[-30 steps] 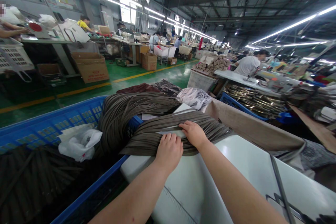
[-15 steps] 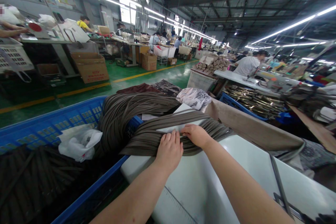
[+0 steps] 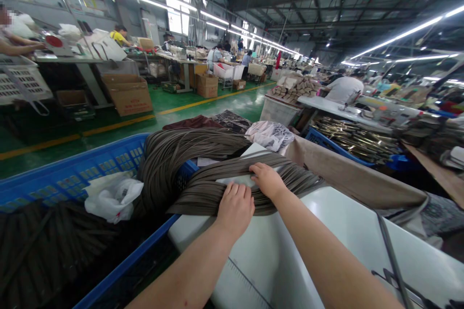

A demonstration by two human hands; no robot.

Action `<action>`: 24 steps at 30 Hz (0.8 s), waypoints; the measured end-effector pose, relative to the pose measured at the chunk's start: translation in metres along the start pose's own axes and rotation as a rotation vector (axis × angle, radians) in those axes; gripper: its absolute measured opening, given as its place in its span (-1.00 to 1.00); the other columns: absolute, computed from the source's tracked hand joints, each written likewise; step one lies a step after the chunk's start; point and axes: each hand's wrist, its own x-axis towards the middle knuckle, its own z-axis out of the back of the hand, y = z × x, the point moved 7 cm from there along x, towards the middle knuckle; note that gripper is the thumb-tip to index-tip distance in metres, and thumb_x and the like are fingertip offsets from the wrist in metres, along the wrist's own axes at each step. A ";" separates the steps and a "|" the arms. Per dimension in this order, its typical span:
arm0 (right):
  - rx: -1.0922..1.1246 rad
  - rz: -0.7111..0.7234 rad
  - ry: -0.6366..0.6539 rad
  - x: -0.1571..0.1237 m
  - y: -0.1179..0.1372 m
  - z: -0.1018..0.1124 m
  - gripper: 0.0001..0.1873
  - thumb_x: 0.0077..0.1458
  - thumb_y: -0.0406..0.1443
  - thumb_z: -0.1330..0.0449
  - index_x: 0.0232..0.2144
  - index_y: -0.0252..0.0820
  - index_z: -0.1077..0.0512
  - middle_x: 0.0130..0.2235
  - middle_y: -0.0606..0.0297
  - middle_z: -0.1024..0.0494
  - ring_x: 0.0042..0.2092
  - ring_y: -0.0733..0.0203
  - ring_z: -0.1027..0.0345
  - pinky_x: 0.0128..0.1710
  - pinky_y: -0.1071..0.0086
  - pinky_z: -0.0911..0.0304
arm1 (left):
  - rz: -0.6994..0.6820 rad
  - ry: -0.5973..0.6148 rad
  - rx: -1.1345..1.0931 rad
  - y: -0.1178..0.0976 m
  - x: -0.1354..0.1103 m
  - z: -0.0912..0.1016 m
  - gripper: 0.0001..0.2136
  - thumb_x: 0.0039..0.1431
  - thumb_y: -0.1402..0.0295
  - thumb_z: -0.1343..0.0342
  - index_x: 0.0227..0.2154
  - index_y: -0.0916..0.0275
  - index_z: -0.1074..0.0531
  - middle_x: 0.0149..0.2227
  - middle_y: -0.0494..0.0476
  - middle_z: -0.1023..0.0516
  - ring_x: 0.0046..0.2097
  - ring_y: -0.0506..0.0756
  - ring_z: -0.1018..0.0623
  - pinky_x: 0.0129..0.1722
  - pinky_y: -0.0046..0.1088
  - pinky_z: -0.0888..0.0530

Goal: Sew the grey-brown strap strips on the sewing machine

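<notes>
A bundle of long dark grey-brown strips [image 3: 203, 195] lies across a pale work table [image 3: 275, 246], with a gap in it where the table shows through. My left hand [image 3: 236, 208] rests flat on the near part of the bundle, fingers stretched out and side by side. My right hand [image 3: 267, 179] is just beyond it to the right, its fingertips touching the strips at the gap's far edge. Its fingers are slightly bent, and the thumb is mostly hidden. A second, looped bundle of the same strips [image 3: 159, 164] hangs over the blue basket [image 3: 97, 166] on the left.
Inside the basket lie dark flat strips [image 3: 47, 251] and a white plastic bag [image 3: 116, 198]. A beige cloth-lined trough [image 3: 348, 166] runs behind the table. Past it stands a blue crate of shiny pieces [image 3: 357, 140]. Co-workers sit at sewing tables beyond the green aisle [image 3: 174, 118].
My right hand has moved slightly away from me, to the far side of the gap. The left hand stays on the strips, and the view has shifted a little.
</notes>
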 end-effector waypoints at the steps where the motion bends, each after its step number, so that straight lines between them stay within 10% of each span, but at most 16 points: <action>1: -0.017 -0.001 0.011 0.001 0.000 0.000 -0.78 0.23 -0.39 -0.20 -0.07 -0.20 -0.52 -0.06 0.12 -0.57 0.03 0.06 -0.42 0.11 0.25 -0.24 | 0.007 0.014 0.004 0.000 0.000 -0.001 -0.89 0.35 0.38 -0.03 -0.18 0.26 -0.43 -0.24 0.19 -0.48 -0.11 0.23 -0.46 0.06 -0.08 -0.39; 17: 0.004 0.026 0.060 -0.008 0.001 0.004 -0.80 0.26 -0.37 -0.19 -0.12 -0.10 -0.57 -0.12 0.20 -0.58 -0.03 0.15 -0.45 0.03 0.35 -0.25 | 0.034 0.052 0.005 0.002 0.000 -0.002 -0.89 0.35 0.36 -0.03 -0.22 0.25 -0.43 -0.22 0.21 -0.49 -0.13 0.23 -0.46 -0.04 -0.13 -0.42; 24: 0.102 0.059 0.066 -0.019 0.003 0.007 -0.76 0.28 -0.39 -0.12 -0.20 -0.14 -0.61 -0.17 0.21 -0.61 -0.10 0.20 -0.47 -0.02 0.38 -0.31 | 0.058 -0.002 0.039 0.003 -0.004 -0.004 -0.59 0.37 0.32 -0.02 0.20 0.40 -0.33 0.21 0.40 -0.44 0.04 0.26 -0.48 0.08 -0.14 -0.38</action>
